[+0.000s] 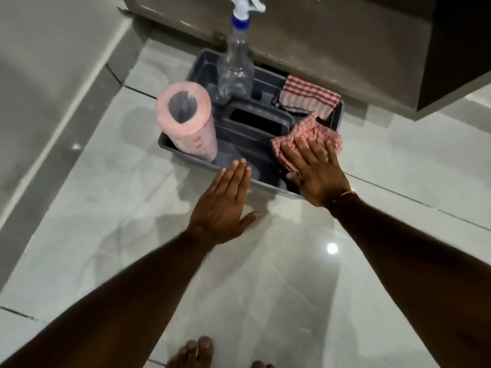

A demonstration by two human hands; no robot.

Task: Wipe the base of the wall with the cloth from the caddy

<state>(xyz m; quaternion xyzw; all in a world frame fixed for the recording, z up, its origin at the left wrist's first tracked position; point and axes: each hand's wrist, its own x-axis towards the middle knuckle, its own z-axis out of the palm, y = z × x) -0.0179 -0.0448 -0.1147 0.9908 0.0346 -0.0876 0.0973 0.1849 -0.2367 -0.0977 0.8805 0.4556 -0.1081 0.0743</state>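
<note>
Toes at our feet, then both arms out. Left hand (225,200) flat, fingers together, empty, at the caddy (265,179) near rim. Right hand (316,171) spread, palm down on the checked cloth (305,136) in the right compartment; nothing gripped yet. Wall base (332,65) beyond.

A glossy pale tiled floor (265,274) carries a grey caddy (186,148) beside the wall base, plus bare toes (196,349).
</note>
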